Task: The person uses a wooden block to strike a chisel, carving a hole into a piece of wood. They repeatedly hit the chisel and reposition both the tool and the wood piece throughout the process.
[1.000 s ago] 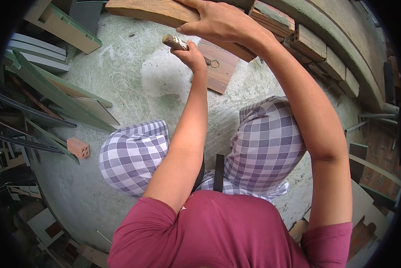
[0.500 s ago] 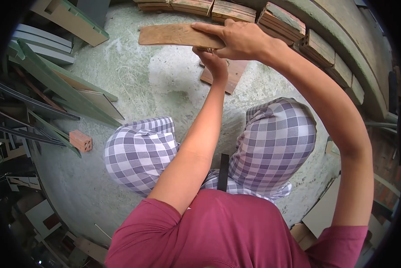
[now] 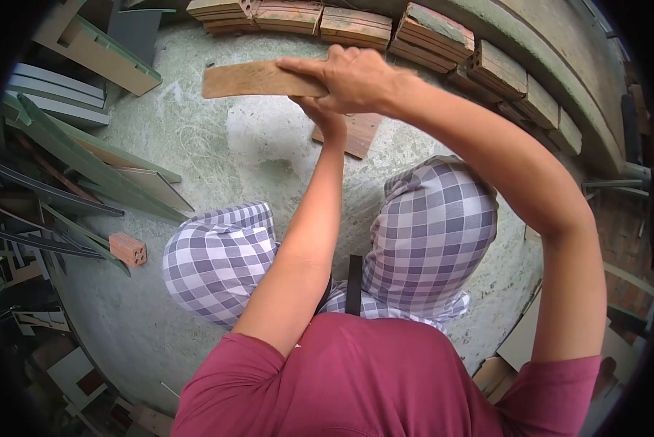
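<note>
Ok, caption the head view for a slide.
Right hand grips a wooden board above the concrete floor; left hand tucked beneath.

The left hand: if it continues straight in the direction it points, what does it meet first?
Probably the wooden board: the left hand points up, directly under it, beside the right hand. Depth is unclear.

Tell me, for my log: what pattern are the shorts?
Purple-and-white check on the shorts, head view.

Single head-worn view, wide fisheye, dark vignette at edges. Faces steeply down and forward over the person's own chest and knees; concrete floor [image 3: 196,146] near. No second view.
</note>
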`<control>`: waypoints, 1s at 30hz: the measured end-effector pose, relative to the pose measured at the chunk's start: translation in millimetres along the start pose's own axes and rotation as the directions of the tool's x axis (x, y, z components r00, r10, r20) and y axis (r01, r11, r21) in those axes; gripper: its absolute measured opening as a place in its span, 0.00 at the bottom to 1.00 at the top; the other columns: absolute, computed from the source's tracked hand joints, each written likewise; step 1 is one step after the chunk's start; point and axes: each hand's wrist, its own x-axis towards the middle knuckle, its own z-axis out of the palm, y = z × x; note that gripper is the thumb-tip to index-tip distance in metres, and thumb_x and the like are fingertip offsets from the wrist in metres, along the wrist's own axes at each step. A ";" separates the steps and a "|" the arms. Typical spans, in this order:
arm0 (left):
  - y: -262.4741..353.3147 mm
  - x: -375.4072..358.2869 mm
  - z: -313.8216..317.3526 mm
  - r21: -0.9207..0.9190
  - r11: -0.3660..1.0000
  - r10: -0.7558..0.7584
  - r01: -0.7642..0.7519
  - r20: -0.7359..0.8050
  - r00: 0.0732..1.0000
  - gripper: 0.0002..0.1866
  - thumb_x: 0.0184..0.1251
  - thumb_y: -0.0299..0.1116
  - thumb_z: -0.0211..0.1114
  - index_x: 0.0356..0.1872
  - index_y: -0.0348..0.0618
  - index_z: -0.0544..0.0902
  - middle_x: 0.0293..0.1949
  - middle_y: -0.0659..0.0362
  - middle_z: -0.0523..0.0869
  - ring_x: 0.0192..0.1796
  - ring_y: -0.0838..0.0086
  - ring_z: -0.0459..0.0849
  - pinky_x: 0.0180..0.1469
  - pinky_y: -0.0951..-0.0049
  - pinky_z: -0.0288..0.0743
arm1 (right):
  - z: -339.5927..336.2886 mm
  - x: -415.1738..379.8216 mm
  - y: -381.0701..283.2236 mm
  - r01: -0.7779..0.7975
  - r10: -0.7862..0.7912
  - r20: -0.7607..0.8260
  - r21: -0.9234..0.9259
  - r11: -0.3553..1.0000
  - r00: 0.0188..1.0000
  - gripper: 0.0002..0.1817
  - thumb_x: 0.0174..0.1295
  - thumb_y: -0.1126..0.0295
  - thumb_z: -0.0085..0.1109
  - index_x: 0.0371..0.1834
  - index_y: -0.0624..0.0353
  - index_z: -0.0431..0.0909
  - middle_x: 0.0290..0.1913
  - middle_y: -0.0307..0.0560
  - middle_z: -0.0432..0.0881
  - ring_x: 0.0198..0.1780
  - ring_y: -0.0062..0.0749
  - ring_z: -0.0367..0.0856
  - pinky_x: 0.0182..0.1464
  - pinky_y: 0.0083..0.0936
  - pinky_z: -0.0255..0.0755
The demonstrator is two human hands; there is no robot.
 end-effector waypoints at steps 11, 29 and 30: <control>-11.1 23.9 -36.9 0.012 0.992 -0.121 0.128 -0.260 0.958 0.27 0.63 0.29 0.59 0.58 0.31 0.56 0.55 0.44 0.68 0.53 0.62 0.74 0.56 0.65 0.71 | -76.1 12.9 -37.6 -0.132 0.133 0.039 0.560 0.818 0.990 0.41 0.52 0.45 0.57 0.68 0.52 0.62 0.50 0.57 0.80 0.47 0.38 0.81 0.51 0.30 0.72; 21.8 42.5 -16.9 0.016 0.974 -0.225 0.227 -0.103 0.969 0.29 0.58 0.37 0.68 0.49 0.37 0.58 0.29 0.57 0.74 0.20 0.77 0.74 0.20 0.78 0.72 | -77.1 -8.0 -0.7 0.167 0.129 -0.199 0.960 0.223 0.971 0.35 0.59 0.55 0.52 0.66 0.61 0.59 0.51 0.51 0.73 0.49 0.30 0.70 0.53 0.25 0.65; 24.4 41.6 -8.7 0.015 0.985 -0.173 0.174 -0.054 0.983 0.31 0.56 0.40 0.72 0.46 0.37 0.58 0.26 0.58 0.73 0.15 0.78 0.72 0.16 0.79 0.69 | -76.2 0.8 0.4 0.104 0.177 -0.144 0.970 0.220 0.974 0.34 0.59 0.56 0.52 0.66 0.62 0.59 0.51 0.51 0.72 0.49 0.29 0.70 0.52 0.25 0.65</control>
